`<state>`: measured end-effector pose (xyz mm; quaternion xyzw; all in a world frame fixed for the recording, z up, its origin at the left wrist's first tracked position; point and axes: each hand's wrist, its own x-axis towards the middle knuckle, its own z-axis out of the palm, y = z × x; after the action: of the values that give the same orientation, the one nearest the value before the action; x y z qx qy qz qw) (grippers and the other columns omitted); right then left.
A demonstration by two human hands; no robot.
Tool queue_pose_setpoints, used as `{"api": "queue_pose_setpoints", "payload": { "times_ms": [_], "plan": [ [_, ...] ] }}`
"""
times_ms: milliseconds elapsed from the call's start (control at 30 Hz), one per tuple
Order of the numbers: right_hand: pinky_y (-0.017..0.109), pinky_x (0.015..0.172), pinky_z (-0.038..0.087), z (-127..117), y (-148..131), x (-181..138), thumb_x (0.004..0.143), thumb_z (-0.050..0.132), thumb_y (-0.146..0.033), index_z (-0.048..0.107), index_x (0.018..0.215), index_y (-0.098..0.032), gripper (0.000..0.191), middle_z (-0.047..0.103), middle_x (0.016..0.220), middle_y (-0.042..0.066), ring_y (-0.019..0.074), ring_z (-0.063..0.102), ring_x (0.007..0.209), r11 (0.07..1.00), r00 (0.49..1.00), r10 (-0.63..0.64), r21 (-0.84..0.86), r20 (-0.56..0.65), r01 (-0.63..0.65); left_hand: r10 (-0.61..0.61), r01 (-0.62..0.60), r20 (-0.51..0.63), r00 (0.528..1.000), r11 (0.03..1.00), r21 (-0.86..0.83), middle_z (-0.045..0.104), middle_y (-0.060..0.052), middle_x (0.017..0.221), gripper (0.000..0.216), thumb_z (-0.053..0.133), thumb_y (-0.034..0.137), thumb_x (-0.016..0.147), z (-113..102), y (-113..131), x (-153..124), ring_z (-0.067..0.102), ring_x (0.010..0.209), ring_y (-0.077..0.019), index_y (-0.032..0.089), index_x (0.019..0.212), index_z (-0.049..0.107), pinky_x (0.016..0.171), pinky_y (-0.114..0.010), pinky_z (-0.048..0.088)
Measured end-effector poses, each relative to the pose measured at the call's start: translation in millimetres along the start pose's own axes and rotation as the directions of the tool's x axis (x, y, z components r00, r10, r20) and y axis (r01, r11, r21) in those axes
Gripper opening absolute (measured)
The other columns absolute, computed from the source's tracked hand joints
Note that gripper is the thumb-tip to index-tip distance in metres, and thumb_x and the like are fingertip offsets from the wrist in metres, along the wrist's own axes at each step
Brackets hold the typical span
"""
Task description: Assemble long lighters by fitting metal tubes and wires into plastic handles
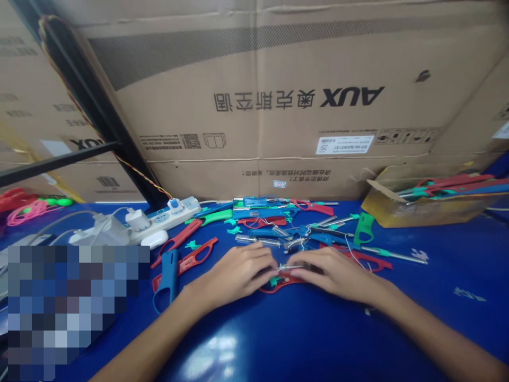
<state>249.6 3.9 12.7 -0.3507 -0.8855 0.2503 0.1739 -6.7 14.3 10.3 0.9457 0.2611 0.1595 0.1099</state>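
My left hand [248,266] and my right hand [328,269] meet over the middle of the table, fingers closed in pinches. Between their fingertips is a small silvery metal piece [285,268], its exact kind unclear; fingers cover both its ends. Just below lies a red lighter shell [280,285], with a small green part showing in it. Beyond my hands lie several metal lighter tubes, such as a silver tube [257,240], with blue shells and thin white wires. Left of my left hand are a blue lighter shell [166,278] and a red shell half [199,254].
A cardboard box [421,209] of lighters stands at the right back. A power strip [170,215] with chargers sits at the left, near a white oval case [154,239]. Large cartons [278,58] wall off the back. A blurred-out patch covers the left front.
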Motion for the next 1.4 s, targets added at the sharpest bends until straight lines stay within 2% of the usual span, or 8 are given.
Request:
{"api": "queue_pose_setpoints", "payload": {
  "times_ms": [167, 300, 433, 567, 767, 1200, 1400],
  "plan": [
    [0.03, 0.074, 0.049, 1.3, 2.0, -0.9, 0.1, 0.051, -0.043, 0.064, 0.121, -0.026, 0.03, 0.076, 0.095, 0.0, 0.0169, 0.07, 0.083, 1.0, 1.0, 0.012, -0.001, -0.021, -0.012, 0.001, -0.001, -0.008, 1.0, 1.0, -0.004, 0.067, -0.003, 0.096, 0.021, 0.047, 0.03, 0.105, 0.4, -0.2, 0.5, 0.062, 0.092, -0.016, 0.02, 0.102, 0.065, 0.086, -0.032, 0.048],
    [0.03, 0.079, 0.049, -1.4, 1.6, 0.0, 0.102, 0.048, -0.041, 0.068, 0.112, -0.024, 0.027, 0.072, 0.103, 0.003, 0.0164, 0.067, 0.09, 0.999, 0.999, -0.041, -0.001, -0.009, 0.041, -0.022, 0.022, 0.001, 1.0, 1.0, -0.004, 0.066, -0.004, 0.102, 0.02, 0.051, 0.034, 0.104, -0.9, -2.1, -0.5, 0.063, 0.095, -0.0172, 0.02, 0.105, 0.064, 0.086, -0.031, 0.049],
    [0.031, 0.084, 0.049, -4.3, 1.4, 0.5, 0.104, 0.044, -0.041, 0.069, 0.112, -0.024, 0.03, 0.067, 0.109, 0.005, 0.0167, 0.064, 0.096, 0.998, 0.999, -0.055, -0.034, 0.001, 0.055, -0.06, 0.06, 0.007, 0.998, 0.998, -0.029, 0.066, -0.005, 0.104, 0.022, 0.054, 0.039, 0.102, -5.7, -7.8, -4.8, 0.063, 0.097, -0.0188, 0.02, 0.108, 0.062, 0.084, -0.03, 0.05],
    [0.032, 0.086, 0.049, -2.9, 4.5, 0.0, 0.104, 0.044, -0.042, 0.065, 0.118, -0.024, 0.031, 0.066, 0.112, 0.005, 0.0177, 0.064, 0.099, 0.997, 0.999, -0.032, -0.066, 0.0, 0.032, -0.054, 0.055, 0.043, 0.998, 0.998, -0.032, 0.067, -0.003, 0.102, 0.016, 0.057, 0.035, 0.101, -9.3, -12.7, -8.3, 0.063, 0.095, -0.0186, 0.021, 0.105, 0.063, 0.083, -0.03, 0.049],
    [0.033, 0.082, 0.05, -2.2, 8.0, 0.7, 0.104, 0.042, -0.044, 0.068, 0.113, -0.023, 0.034, 0.068, 0.106, 0.005, 0.0182, 0.064, 0.095, 0.995, 0.998, -0.048, -0.082, 0.038, 0.051, -0.052, 0.056, 0.075, 0.996, 0.997, -0.044, 0.068, -0.003, 0.099, 0.014, 0.053, 0.023, 0.101, -6.9, -13.2, -8.3, 0.064, 0.091, -0.0164, 0.02, 0.102, 0.067, 0.08, -0.027, 0.048],
    [0.033, 0.085, 0.05, -5.5, 8.5, 0.8, 0.105, 0.04, -0.038, 0.068, 0.112, -0.023, 0.033, 0.065, 0.111, 0.006, 0.0186, 0.063, 0.099, 0.992, 0.998, -0.042, -0.116, 0.052, 0.048, -0.045, 0.05, 0.079, 0.996, 0.997, -0.052, 0.068, -0.002, 0.098, 0.015, 0.054, 0.025, 0.1, -9.6, -9.9, -8.1, 0.064, 0.087, -0.0152, 0.022, 0.102, 0.069, 0.077, -0.026, 0.048],
    [0.031, 0.083, 0.049, -6.7, 15.0, -1.9, 0.105, 0.039, -0.042, 0.068, 0.112, -0.025, 0.034, 0.064, 0.113, 0.005, 0.018, 0.063, 0.099, 0.992, 0.996, -0.044, -0.116, 0.074, 0.052, -0.048, 0.051, 0.077, 0.996, 0.998, -0.038, 0.068, -0.002, 0.097, 0.016, 0.053, 0.025, 0.101, -8.6, -8.9, -7.6, 0.064, 0.088, -0.0148, 0.021, 0.1, 0.068, 0.077, -0.027, 0.048]
  ]
}}
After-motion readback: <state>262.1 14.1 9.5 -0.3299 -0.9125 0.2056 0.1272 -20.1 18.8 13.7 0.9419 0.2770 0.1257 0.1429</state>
